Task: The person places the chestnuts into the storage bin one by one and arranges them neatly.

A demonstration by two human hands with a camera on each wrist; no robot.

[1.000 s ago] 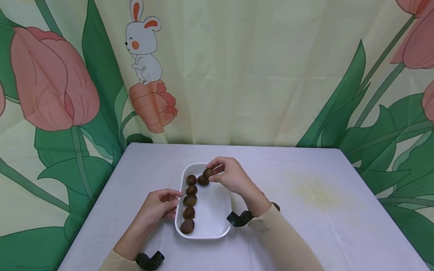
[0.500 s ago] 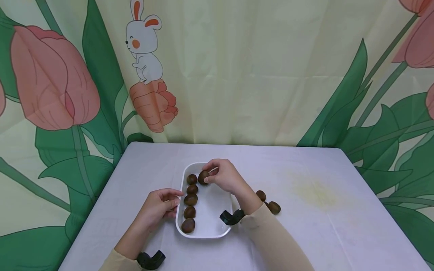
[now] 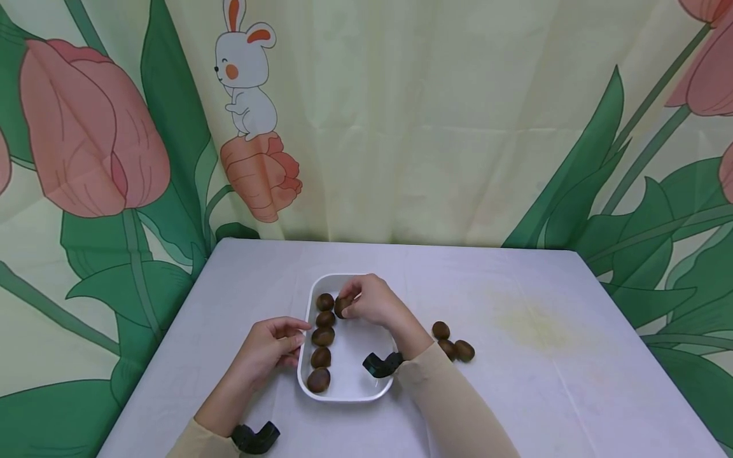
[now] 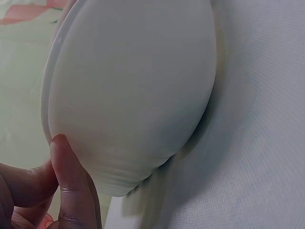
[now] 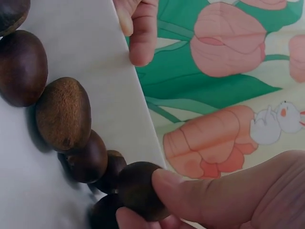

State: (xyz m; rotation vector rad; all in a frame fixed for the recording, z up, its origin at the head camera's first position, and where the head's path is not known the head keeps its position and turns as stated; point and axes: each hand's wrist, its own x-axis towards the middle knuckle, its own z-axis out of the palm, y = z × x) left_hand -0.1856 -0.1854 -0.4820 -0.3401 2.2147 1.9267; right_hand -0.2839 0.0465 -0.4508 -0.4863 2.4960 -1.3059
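Note:
Beside the top of a column of several brown chestnuts (image 3: 323, 336), my right hand (image 3: 372, 302) pinches a chestnut (image 5: 140, 190) between thumb and fingers. Just below it in the right wrist view, another dark chestnut (image 5: 103, 211) is partly hidden. These chestnuts are in a white tray (image 3: 357, 356), the column running along its left wall. At the tray's left side, my left hand (image 3: 266, 350) touches the rim with its fingertips, not curled round it. In the left wrist view a fingertip (image 4: 60, 143) meets the outer wall of the tray.
Right of the tray, several loose chestnuts (image 3: 462, 351) lie on the white tablecloth (image 3: 515, 394), partly behind my right forearm. A black wrist mount (image 3: 382, 365) hangs over the tray's lower right part. A printed curtain (image 3: 401, 127) stands behind the table.
My right hand has moved left and slightly down with the chestnut, bringing it in beside the column. More loose chestnuts show past the forearm. The left hand stays at the rim.

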